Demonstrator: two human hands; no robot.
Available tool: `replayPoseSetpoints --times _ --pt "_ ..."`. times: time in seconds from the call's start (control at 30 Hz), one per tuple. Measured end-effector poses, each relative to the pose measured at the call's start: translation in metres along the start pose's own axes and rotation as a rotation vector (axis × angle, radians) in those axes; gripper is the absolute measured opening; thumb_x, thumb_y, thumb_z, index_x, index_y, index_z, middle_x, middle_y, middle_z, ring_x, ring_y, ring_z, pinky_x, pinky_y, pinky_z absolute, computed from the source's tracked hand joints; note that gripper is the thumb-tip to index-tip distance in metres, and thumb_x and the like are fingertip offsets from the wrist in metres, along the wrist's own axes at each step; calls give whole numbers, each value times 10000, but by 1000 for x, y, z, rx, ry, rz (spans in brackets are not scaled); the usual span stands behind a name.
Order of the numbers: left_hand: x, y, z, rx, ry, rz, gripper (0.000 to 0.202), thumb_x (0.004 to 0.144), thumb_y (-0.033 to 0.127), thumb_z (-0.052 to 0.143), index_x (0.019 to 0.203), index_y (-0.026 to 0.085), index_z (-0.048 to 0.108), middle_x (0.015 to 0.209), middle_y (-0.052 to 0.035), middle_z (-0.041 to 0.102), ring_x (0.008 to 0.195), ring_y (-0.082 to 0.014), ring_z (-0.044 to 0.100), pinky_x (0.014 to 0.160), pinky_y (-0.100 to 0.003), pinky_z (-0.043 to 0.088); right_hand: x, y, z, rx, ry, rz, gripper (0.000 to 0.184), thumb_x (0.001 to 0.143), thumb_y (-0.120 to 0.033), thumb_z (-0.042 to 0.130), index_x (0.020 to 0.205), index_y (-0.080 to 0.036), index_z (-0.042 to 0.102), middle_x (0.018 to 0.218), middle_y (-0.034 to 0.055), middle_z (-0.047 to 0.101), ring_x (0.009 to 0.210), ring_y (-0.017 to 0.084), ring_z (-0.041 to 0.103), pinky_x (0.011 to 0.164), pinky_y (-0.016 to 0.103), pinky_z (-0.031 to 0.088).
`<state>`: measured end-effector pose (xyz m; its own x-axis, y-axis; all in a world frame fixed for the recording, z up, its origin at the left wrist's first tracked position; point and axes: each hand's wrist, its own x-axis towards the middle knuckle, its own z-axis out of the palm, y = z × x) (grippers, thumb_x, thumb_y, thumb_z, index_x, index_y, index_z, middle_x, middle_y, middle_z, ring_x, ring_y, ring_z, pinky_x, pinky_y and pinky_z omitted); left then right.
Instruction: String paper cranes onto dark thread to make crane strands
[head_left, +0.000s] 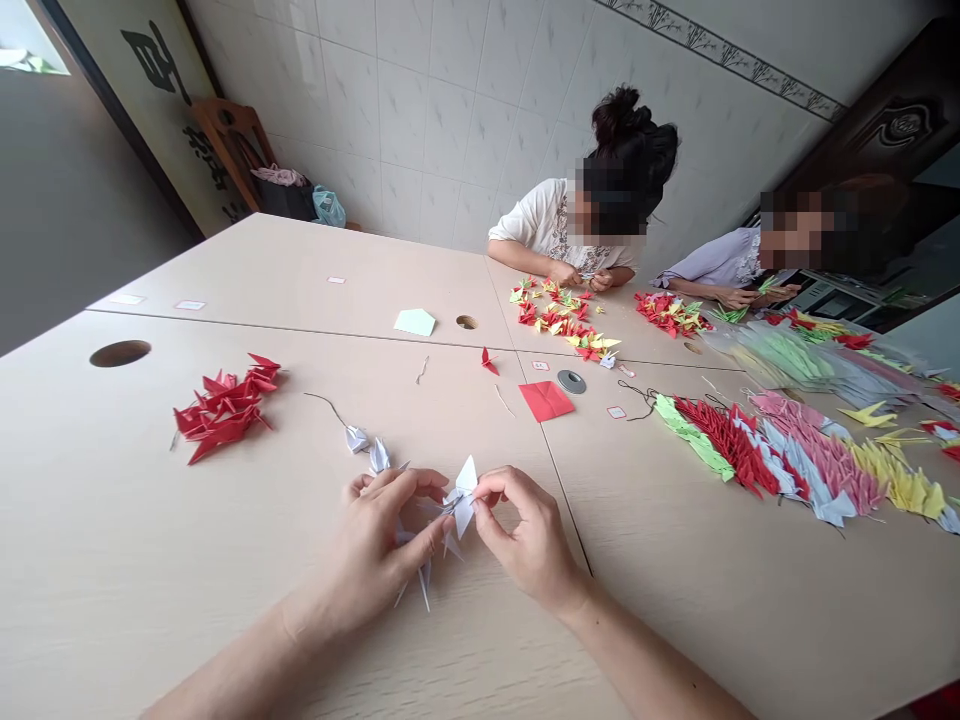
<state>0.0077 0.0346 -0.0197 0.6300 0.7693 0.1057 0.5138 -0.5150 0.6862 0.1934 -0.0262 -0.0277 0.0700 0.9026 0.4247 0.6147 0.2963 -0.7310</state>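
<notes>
Holding a white origami crane [463, 498] above the bench [112, 520], your left grip [382, 535] and right grip [525, 535] clamp it from both sides for steadiness, near threaded white cranes [367, 442].

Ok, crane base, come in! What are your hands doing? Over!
Left hand and right hand pinching a white origami crane. More white cranes on dark thread beside the left hand. Nothing blocking the hands.
</notes>
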Motion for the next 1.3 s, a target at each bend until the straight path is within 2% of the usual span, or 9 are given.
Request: replayPoseSetpoints --times 0.23,0.33,0.43,0.53,0.63,0.73,0.93,1.07,1.3 --pt "3 2 -3 -88 14 -63 299 925 445 444 1071 265 633 975 1 719 882 -194 621 883 -366 377 0 -1 -2 91 -130 -14 138 800 -81 503 826 -208 550 772 0 612 714 135 566 696 268 467" --pt "10 5 -5 -68 -33 -63 266 905 431 475 909 243 663 853 19 719 776 -169 611 853 -354 370 -1 -3 -2 100 -181 -32 139 794 -75 503 814 -205 548 763 -5 601 721 131 564 708 266 459" --pt "17 8 -9 -45 -50 -40 251 882 403 501 777 213 629 745 32 691 677 -139 583 812 -337 367 -1 -3 -3 103 -135 28 109 820 -115 517 865 -203 563 816 7 619 767 135 575 734 271 457" --pt "21 11 -11 -34 1 -67 250 865 402 501 757 204 610 713 22 681 603 -128 551 692 -299 374 0 -1 -5 127 -45 180 57 849 -204 555 906 -203 554 857 10 617 776 133 561 728 268 449" --pt "21 11 -10 -55 28 -130 273 862 430 489 756 200 591 700 8 684 540 -122 525 583 -271 355 0 2 -7 239 -193 362 132 850 -307 606 904 -199 550 812 -5 590 699 117 526 638 242 440" --pt "19 8 -7 -127 3 -172 288 867 454 481 760 199 560 672 12 677 507 -117 528 525 -251 349 -2 3 -5 351 -372 444 174 846 -348 629 913 -196 577 804 -10 582 692 110 518 612 227 436" --pt "17 1 -2 -365 -8 -190 308 862 471 529 725 195 521 631 23 630 557 -112 535 523 -223 391 -4 6 2 480 -423 445 242 894 -398 568 789 -181 586 704 -22 505 611 97 462 562 226 420" --pt "16 -4 0 -551 -10 -247 284 845 462 577 777 194 511 683 17 636 583 -106 541 514 -209 404 -5 8 2 443 -448 433 229 898 -399 570 826 -184 599 739 -11 542 638 105 482 583 233 410" --pt "12 -1 -1 -697 -54 -311 259 852 447 576 890 212 473 656 29 633 505 -89 484 460 -194 364 -3 6 -1 389 -495 428 243 910 -399 555 822 -177 598 732 -14 551 636 101 463 595 236 383"
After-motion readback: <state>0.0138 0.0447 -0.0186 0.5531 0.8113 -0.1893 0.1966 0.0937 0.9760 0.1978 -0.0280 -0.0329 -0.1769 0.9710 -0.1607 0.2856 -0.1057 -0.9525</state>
